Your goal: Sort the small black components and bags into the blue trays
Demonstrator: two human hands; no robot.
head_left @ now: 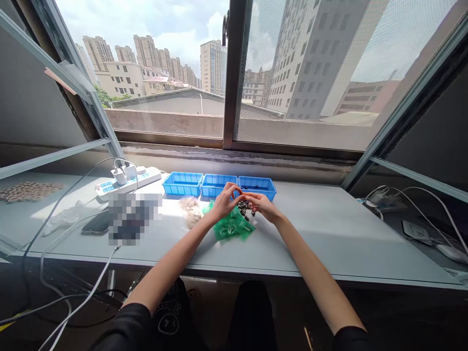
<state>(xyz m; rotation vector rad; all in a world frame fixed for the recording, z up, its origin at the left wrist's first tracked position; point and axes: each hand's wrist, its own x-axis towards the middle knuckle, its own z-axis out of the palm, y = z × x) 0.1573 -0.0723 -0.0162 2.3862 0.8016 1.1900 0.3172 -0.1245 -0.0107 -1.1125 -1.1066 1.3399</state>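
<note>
My left hand [225, 201] and my right hand [262, 204] meet over the table, fingertips pinched together around something too small to make out. Beneath them lies a crumpled green plastic bag [233, 226], with small dark parts [244, 208] beside it, partly hidden by my right hand. Behind my hands stand three blue trays in a row: the left one [183, 184], the middle one [215, 185] and the right one [259, 187], which has small dark pieces inside. A clear bag of pale pieces [190, 211] rests left of the green bag.
A white power strip [127, 184] with plugs and cables lies left of the trays. Nearer are a dark phone [96, 224] and a blurred object. Small brown pieces [31, 191] cover the table's far left. Cables and a dark device lie at the right. A window [228, 141] stands behind.
</note>
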